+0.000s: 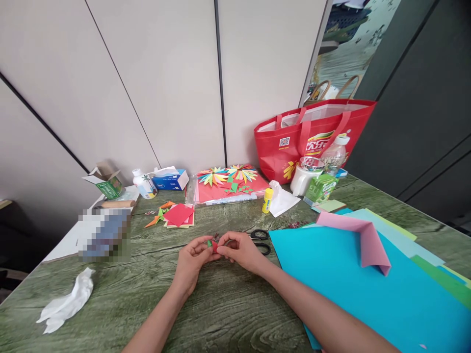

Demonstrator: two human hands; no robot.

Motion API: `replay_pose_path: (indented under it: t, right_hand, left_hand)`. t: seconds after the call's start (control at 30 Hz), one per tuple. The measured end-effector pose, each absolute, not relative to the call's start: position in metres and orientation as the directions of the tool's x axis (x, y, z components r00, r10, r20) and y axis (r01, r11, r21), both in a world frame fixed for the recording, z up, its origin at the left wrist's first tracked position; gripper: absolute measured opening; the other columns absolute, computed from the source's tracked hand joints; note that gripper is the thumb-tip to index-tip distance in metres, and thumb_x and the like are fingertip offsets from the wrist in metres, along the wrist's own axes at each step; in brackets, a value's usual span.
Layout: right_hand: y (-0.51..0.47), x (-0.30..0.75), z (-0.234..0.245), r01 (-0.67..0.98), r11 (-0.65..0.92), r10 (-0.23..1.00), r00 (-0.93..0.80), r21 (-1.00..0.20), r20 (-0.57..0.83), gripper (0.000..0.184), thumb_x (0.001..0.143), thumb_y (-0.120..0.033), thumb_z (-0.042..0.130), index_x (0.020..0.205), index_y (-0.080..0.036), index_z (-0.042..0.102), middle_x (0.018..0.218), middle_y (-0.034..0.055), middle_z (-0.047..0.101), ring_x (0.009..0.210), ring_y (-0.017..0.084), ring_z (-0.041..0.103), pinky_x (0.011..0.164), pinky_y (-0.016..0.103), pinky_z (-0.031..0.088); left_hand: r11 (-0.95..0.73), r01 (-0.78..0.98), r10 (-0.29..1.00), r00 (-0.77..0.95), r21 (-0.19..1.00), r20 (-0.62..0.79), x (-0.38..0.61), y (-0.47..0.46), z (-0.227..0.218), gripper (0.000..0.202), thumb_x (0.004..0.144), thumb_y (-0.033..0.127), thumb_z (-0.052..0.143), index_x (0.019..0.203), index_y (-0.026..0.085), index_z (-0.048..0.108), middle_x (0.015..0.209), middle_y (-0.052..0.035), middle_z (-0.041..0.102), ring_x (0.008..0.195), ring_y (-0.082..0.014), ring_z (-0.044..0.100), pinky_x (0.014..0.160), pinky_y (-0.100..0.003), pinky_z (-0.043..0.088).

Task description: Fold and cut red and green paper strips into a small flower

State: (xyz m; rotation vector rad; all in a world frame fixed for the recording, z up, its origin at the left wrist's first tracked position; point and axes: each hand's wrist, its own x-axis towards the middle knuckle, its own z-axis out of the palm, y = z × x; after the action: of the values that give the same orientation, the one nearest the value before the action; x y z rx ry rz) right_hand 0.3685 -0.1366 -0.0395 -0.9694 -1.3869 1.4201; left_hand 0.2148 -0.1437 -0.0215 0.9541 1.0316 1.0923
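Between my two hands is a small folded paper piece point(215, 246), red with a green part at its left end. My left hand point(193, 257) pinches it from the left, near the green part. From the right, the fingertips of my right hand point(239, 251) close on the red part. Its exact shape is partly covered by my fingers. Just beyond my right hand lie black-handled scissors point(261, 235), their blades partly hidden. A stack of red and pale paper squares point(179, 215) and orange and green folded paper pieces point(162, 214) lie farther back on the left.
A yellow glue stick point(267, 201) stands by a white tissue point(282, 198). Large blue paper point(338, 274) with a folded pink strip point(371, 240) covers the right side. Behind are paper stars point(212, 176), a red bag point(279, 157) and a bottle point(334, 154). Crumpled tissue point(69, 301) lies left.
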Motion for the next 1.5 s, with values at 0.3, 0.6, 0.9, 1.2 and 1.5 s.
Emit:
replay_pose_path:
  t: [0.3, 0.6, 0.9, 1.2, 1.5]
  right_hand:
    - [-0.1384, 0.3644, -0.044, 0.031, 0.214, 0.954, -0.22, -0.976, 0.202, 0.016, 0.072, -0.031, 0.059, 0.066, -0.017, 0.055, 0.064, -0.0022, 0.053, 0.048, 0.008, 0.052, 0.047, 0.02, 0.041]
    - [-0.1413, 0.3618, -0.0442, 0.022, 0.244, 0.949, -0.212, -0.97, 0.234, 0.012, 0.072, -0.029, 0.06, 0.068, -0.018, 0.059, 0.07, -0.0003, 0.054, 0.054, 0.01, 0.052, 0.052, 0.022, 0.044]
    - [-0.1399, 0.3652, -0.0397, -0.149, 0.171, 0.929, -0.305, -0.974, 0.21, 0.014, 0.072, -0.03, 0.06, 0.08, -0.019, 0.063, 0.081, 0.0009, 0.056, 0.063, 0.011, 0.058, 0.064, 0.026, 0.048]
    - [-0.1403, 0.3624, -0.0438, 0.01, 0.194, 0.963, -0.191, -0.981, 0.188, 0.009, 0.07, -0.026, 0.059, 0.067, -0.017, 0.059, 0.064, -0.001, 0.056, 0.054, 0.01, 0.053, 0.053, 0.022, 0.045]
    - [-0.1408, 0.3606, -0.0442, 0.055, 0.199, 0.973, -0.131, -0.978, 0.19, 0.002, 0.064, -0.015, 0.057, 0.065, -0.016, 0.055, 0.063, -0.0011, 0.056, 0.056, 0.011, 0.051, 0.054, 0.022, 0.042]
  left_hand:
    - [0.125, -0.134, 0.987, 0.121, 0.983, -0.109, 0.2171, -0.1449, -0.0205, 0.03, 0.061, 0.027, 0.071, 0.087, 0.015, 0.062, 0.061, 0.0013, 0.065, 0.06, -0.0171, 0.064, 0.069, -0.036, 0.055]
    - [0.141, -0.183, 0.99, 0.041, 0.973, -0.136, 0.2169, -0.1437, -0.0229, 0.021, 0.057, 0.027, 0.073, 0.07, 0.014, 0.064, 0.063, -0.0008, 0.067, 0.056, -0.0158, 0.062, 0.063, -0.033, 0.056]
    - [0.125, -0.243, 0.992, 0.035, 0.962, -0.12, 0.2145, -0.142, -0.021, 0.017, 0.059, 0.026, 0.073, 0.067, 0.013, 0.065, 0.06, 0.0005, 0.065, 0.056, -0.0136, 0.061, 0.065, -0.032, 0.055]
    - [0.164, -0.227, 0.986, 0.059, 0.96, -0.154, 0.2171, -0.145, -0.0237, 0.017, 0.058, 0.027, 0.073, 0.066, 0.014, 0.065, 0.059, 0.001, 0.064, 0.055, -0.0136, 0.061, 0.066, -0.034, 0.055]
    - [0.178, -0.257, 0.984, 0.055, 0.95, -0.17, 0.2204, -0.1469, -0.0199, 0.017, 0.056, 0.025, 0.074, 0.065, 0.014, 0.065, 0.057, 0.0015, 0.064, 0.056, -0.0125, 0.059, 0.065, -0.033, 0.055]
